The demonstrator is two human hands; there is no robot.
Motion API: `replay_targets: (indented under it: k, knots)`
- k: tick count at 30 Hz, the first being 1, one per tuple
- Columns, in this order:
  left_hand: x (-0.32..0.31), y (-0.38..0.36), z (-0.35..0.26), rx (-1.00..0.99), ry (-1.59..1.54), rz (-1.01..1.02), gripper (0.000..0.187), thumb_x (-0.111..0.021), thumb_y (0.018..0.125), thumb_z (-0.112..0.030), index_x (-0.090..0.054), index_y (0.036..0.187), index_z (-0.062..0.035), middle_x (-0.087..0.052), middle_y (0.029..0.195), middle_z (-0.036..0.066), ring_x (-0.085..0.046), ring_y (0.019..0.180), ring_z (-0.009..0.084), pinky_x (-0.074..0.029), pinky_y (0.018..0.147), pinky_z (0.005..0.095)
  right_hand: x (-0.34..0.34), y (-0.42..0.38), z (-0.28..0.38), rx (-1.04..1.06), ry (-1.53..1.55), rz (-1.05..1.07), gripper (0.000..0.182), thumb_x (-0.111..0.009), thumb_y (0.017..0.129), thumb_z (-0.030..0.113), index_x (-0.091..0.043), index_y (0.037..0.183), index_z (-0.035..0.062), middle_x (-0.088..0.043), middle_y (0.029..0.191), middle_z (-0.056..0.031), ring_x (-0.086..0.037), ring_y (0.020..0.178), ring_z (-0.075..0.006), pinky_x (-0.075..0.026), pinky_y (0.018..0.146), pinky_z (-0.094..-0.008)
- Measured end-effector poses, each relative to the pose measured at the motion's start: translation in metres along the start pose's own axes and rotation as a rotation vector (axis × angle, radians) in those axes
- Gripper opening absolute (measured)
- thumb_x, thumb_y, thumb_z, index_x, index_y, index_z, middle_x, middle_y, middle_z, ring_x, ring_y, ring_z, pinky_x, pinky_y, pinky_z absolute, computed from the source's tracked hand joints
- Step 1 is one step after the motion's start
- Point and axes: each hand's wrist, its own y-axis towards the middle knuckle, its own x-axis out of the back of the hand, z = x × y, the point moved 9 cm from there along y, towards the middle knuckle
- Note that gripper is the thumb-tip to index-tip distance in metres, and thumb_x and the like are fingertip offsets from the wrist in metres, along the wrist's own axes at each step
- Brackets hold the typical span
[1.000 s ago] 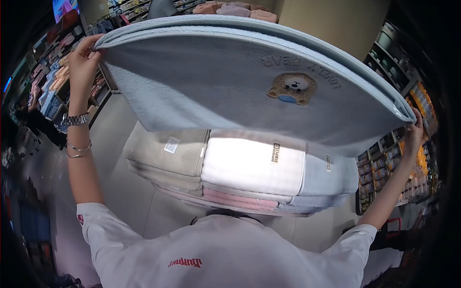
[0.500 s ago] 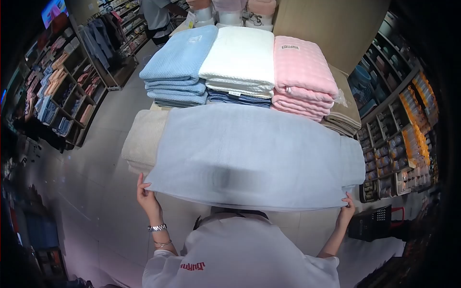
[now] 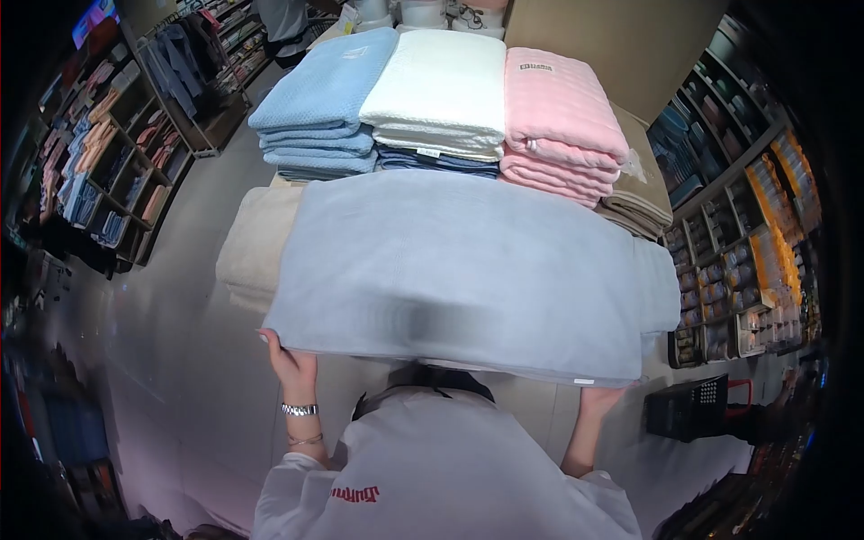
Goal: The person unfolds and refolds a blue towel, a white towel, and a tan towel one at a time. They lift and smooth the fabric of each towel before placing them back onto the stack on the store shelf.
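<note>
A large pale blue-grey towel (image 3: 432,261) lies spread wide over the front of the display, its front edge lifted toward my body. My left hand (image 3: 292,362), with a silver watch at the wrist, grips the towel's front left corner; its other fingers are partly under the cloth. At the front right, my right hand (image 3: 605,398) holds the edge from below, close to a small white label (image 3: 584,382). The cloth hides its fingers. Beyond the towel stand folded stacks of blue towels (image 3: 319,85), white towels (image 3: 436,85) and pink towels (image 3: 565,103).
A beige folded towel (image 3: 247,243) lies at the left, and brown towels (image 3: 634,202) at the right. Shelving (image 3: 733,261) lines the right side, with a black basket (image 3: 688,409) on the floor. A person (image 3: 283,22) stands at the back left.
My right hand has moved inward along the front edge, its fingers now beneath the cloth. My left hand has more of its fingers under its corner. The view has shifted slightly.
</note>
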Motion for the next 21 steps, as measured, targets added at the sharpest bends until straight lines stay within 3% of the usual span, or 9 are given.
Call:
replay_targets:
  k: [2, 5, 8, 10, 12, 13, 16, 19, 21]
  knots:
    - [-0.004, 0.005, -0.011, -0.062, 0.267, -0.061, 0.047, -0.055, 0.089, -0.013, -0.038, 0.13, 0.0028, -0.045, 0.13, 0.015, -0.047, 0.117, 0.0265, -0.039, 0.099, 0.0385, -0.024, -0.007, 0.007, -0.022, -0.042, 0.151, 0.071, -0.049, 0.085, 0.056, -0.035, 0.137, 0.01, -0.033, 0.143, -0.005, -0.026, 0.133, -0.0258, -0.018, 0.11, -0.0446]
    - [-0.071, -0.011, -0.045, -0.186, 0.573, -0.043, 0.04, -0.048, 0.087, 0.003, -0.038, 0.125, 0.011, -0.048, 0.125, 0.022, -0.053, 0.111, 0.026, -0.043, 0.096, 0.0339, -0.064, -0.017, 0.005, -0.064, -0.057, 0.244, 0.058, -0.048, 0.091, 0.043, -0.037, 0.134, 0.0065, -0.038, 0.139, -0.006, -0.034, 0.128, -0.0255, -0.023, 0.108, -0.0427]
    - [-0.168, -0.032, -0.04, -0.303, 0.788, 0.174, 0.041, -0.047, 0.087, 0.004, -0.04, 0.127, 0.009, -0.048, 0.127, 0.019, -0.05, 0.116, 0.0265, -0.038, 0.1, 0.0339, -0.04, -0.015, 0.005, -0.081, -0.3, -0.094, 0.053, -0.051, 0.092, 0.034, -0.037, 0.132, 0.0034, -0.04, 0.136, -0.0089, -0.037, 0.126, -0.0252, -0.027, 0.106, -0.0426]
    - [-0.25, -0.069, -0.004, -0.479, 1.061, 0.459, 0.051, -0.046, 0.08, 0.01, -0.039, 0.13, 0.0062, -0.046, 0.131, 0.018, -0.044, 0.123, 0.0283, -0.03, 0.105, 0.0347, -0.046, -0.015, 0.002, -0.091, -0.315, -0.134, 0.048, -0.049, 0.093, 0.03, -0.038, 0.131, 0.0019, -0.042, 0.135, -0.0102, -0.039, 0.124, -0.0251, -0.03, 0.105, -0.0423]
    - [-0.299, -0.115, 0.06, -0.529, 1.293, 0.901, 0.057, -0.047, 0.077, 0.008, -0.037, 0.133, 0.0042, -0.038, 0.139, 0.017, -0.036, 0.129, 0.0278, -0.027, 0.106, 0.0312, -0.052, -0.015, -0.001, -0.101, -0.318, -0.136, 0.047, -0.049, 0.094, 0.027, -0.038, 0.131, 0.0008, -0.043, 0.133, -0.0112, -0.041, 0.123, -0.0254, -0.031, 0.104, -0.0426]
    - [-0.311, -0.137, 0.099, -0.482, 1.421, 1.087, 0.059, -0.046, 0.074, 0.009, -0.038, 0.133, 0.0032, -0.034, 0.141, 0.018, -0.031, 0.132, 0.0319, -0.026, 0.106, 0.0349, -0.055, -0.015, 0.0, -0.107, -0.316, -0.12, 0.047, -0.05, 0.093, 0.027, -0.037, 0.131, 0.0004, -0.043, 0.133, -0.0115, -0.041, 0.123, -0.0257, -0.031, 0.104, -0.043]
    - [-0.285, -0.187, 0.2, -0.465, 1.723, 1.503, 0.068, -0.042, 0.067, 0.013, -0.039, 0.134, -0.0012, -0.023, 0.145, 0.02, -0.018, 0.134, 0.0426, -0.023, 0.107, 0.0502, -0.06, -0.018, 0.004, -0.076, -0.271, -0.134, 0.045, -0.049, 0.094, 0.027, -0.039, 0.129, 0.0009, -0.045, 0.131, -0.011, -0.042, 0.122, -0.0256, -0.033, 0.103, -0.0422]
    - [-0.226, -0.198, 0.256, -0.576, 1.776, 1.631, 0.07, -0.041, 0.066, 0.015, -0.039, 0.134, -0.0034, -0.025, 0.145, 0.018, -0.016, 0.134, 0.0441, -0.02, 0.105, 0.0593, -0.06, -0.016, 0.002, -0.036, -0.206, -0.192, 0.045, -0.049, 0.093, 0.028, -0.041, 0.128, 0.0013, -0.046, 0.13, -0.0103, -0.044, 0.12, -0.0261, -0.034, 0.103, -0.0423]
    - [-0.221, -0.202, 0.262, -0.597, 1.813, 1.58, 0.07, -0.04, 0.066, 0.016, -0.039, 0.133, -0.004, -0.025, 0.145, 0.018, -0.018, 0.134, 0.0419, -0.021, 0.105, 0.058, -0.049, -0.013, 0.007, -0.026, -0.193, -0.235, 0.044, -0.05, 0.093, 0.028, -0.041, 0.128, 0.0015, -0.046, 0.13, -0.0103, -0.044, 0.12, -0.0262, -0.035, 0.101, -0.0424]
